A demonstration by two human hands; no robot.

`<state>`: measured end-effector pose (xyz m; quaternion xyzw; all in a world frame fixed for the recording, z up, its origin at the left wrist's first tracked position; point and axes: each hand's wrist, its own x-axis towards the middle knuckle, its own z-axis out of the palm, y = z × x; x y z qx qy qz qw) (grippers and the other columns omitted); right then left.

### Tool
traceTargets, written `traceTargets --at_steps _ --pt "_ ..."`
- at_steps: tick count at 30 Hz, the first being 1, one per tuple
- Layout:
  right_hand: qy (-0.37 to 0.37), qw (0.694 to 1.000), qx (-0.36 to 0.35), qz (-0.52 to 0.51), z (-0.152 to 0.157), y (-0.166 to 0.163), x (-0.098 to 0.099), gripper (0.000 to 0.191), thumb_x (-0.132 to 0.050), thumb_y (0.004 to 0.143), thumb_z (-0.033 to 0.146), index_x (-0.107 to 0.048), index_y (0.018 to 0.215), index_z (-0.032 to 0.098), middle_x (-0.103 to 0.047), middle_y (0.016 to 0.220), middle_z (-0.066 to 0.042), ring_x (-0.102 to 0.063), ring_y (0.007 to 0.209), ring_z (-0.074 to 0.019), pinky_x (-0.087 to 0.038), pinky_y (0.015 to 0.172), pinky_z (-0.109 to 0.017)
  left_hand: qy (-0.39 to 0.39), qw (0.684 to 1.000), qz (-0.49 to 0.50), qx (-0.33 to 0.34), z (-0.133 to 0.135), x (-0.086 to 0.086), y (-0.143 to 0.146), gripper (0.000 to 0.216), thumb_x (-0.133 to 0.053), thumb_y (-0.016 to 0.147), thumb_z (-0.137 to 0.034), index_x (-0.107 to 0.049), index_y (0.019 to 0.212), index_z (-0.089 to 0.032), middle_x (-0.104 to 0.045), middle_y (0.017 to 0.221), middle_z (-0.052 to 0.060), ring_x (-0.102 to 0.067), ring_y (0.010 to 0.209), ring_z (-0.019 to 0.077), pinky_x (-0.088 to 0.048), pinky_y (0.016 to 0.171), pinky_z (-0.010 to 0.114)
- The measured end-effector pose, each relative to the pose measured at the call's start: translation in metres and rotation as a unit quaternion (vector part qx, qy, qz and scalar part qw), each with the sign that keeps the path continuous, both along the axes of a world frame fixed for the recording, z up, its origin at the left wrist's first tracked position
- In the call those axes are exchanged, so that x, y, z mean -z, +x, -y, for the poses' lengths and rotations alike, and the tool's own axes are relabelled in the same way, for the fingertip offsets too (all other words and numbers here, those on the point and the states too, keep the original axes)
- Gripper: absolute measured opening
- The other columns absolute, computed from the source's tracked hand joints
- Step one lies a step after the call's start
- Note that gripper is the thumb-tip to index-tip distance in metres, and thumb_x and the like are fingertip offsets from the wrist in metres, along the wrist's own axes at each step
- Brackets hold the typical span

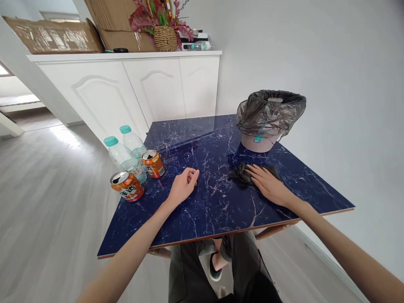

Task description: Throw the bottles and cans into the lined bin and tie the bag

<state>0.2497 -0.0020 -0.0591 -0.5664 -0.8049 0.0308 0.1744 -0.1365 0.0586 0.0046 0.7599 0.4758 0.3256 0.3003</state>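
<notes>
My left hand [184, 184] rests on the dark blue marbled table [208, 155] with its fingers curled in, and nothing shows in it. Flat on a crumpled black plastic bag [242, 174] lies my right hand [268, 184], fingers stretched out over it. Part of the bag is hidden beneath the palm. Behind that hand stands a small pinkish bin [257, 144] with a dark translucent liner [268, 115] over its rim. To the left of my left hand are two opened orange drink cans, a nearer one [128, 186] and a farther one [153, 164].
Two clear bottles with teal caps, one nearer [118, 153] and one farther [132, 141], stand upright by the table's left edge. A white cabinet [154, 90] beyond carries cardboard boxes [57, 35], a flower basket [165, 38] and a lying bottle [202, 45]. A wall borders the right.
</notes>
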Motion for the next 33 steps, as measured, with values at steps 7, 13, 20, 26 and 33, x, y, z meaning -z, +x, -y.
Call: traceTargets --at_steps 7,13,20,26,33 --pt "0.009 0.998 0.063 -0.013 -0.012 0.096 0.017 0.064 -0.021 0.115 0.05 -0.047 0.168 0.025 -0.044 0.175 -0.01 -0.034 0.165 -0.0318 -0.029 0.134 -0.062 0.016 0.999 -0.029 -0.013 0.0 -0.002 0.002 0.045 -0.045 0.107 -0.065 -0.062 0.102 -0.023 -0.07 0.074 0.0 -0.064 0.067 0.0188 -0.047 0.069 0.03" --pt "0.02 0.994 0.105 -0.018 -0.004 0.16 0.011 0.068 -0.023 0.114 0.053 -0.054 0.163 0.018 -0.047 0.172 -0.013 -0.029 0.167 -0.0338 -0.024 0.136 -0.062 0.029 0.998 -0.061 -0.017 -0.003 -0.004 0.006 0.045 -0.045 0.107 -0.064 -0.063 0.1 -0.023 -0.071 0.073 -0.002 -0.063 0.064 0.0173 -0.046 0.069 0.029" --pt "0.0 0.998 0.059 0.008 0.028 0.134 -0.014 0.06 -0.025 0.115 0.055 -0.037 0.172 0.04 -0.029 0.181 0.0 -0.012 0.171 -0.0346 -0.01 0.135 -0.073 0.036 0.995 -0.088 -0.009 -0.002 -0.006 0.007 0.047 -0.044 0.108 -0.063 -0.066 0.094 -0.024 -0.073 0.073 -0.002 -0.062 0.062 0.0164 -0.045 0.068 0.028" --pt "-0.031 0.996 0.077 0.036 0.024 0.104 0.002 0.061 -0.025 0.113 0.062 -0.034 0.171 0.046 -0.023 0.183 -0.001 -0.014 0.169 -0.0409 -0.019 0.129 -0.08 0.041 0.993 -0.109 -0.009 -0.002 -0.004 0.006 0.05 -0.042 0.108 -0.064 -0.067 0.092 -0.024 -0.073 0.072 -0.002 -0.062 0.062 0.0171 -0.046 0.068 0.028" --pt "0.048 0.993 0.107 0.033 0.037 0.064 -0.004 0.063 -0.028 0.115 0.059 -0.031 0.174 0.038 -0.014 0.185 -0.005 -0.006 0.17 -0.041 -0.016 0.131 -0.077 0.051 0.992 -0.118 0.003 -0.003 -0.001 0.003 0.048 -0.043 0.109 -0.062 -0.068 0.094 -0.024 -0.074 0.074 -0.001 -0.064 0.063 0.0175 -0.046 0.068 0.028"
